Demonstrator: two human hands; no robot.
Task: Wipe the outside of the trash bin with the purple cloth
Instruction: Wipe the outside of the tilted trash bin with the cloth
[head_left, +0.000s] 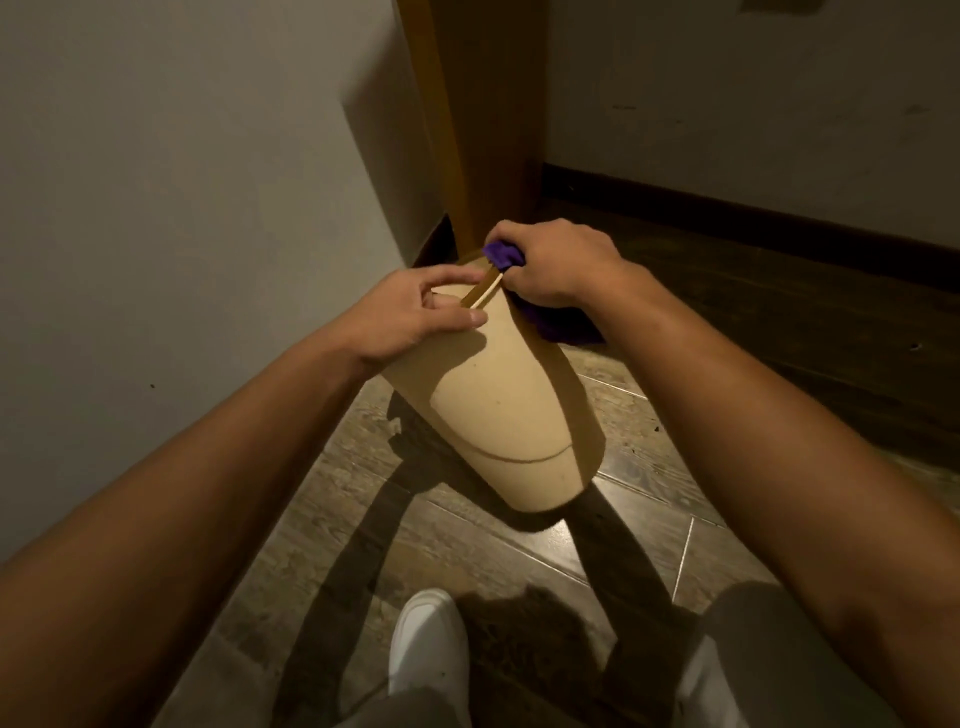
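A beige trash bin (498, 410) is tilted off the floor, its bottom end pointing toward me and its rim end away. My left hand (415, 312) grips the bin at the rim end, fingers curled over the edge by a slot. My right hand (556, 265) is closed on the purple cloth (503, 255), pressing it against the bin's far right side near the rim. More of the cloth (558, 327) hangs out below my right wrist.
A white wall (182, 182) stands close on the left. A wooden door frame (483, 130) rises right behind the bin, with a dark baseboard (727, 218) along the far wall. My white shoe (428, 644) rests on the tiled floor (322, 545) below the bin.
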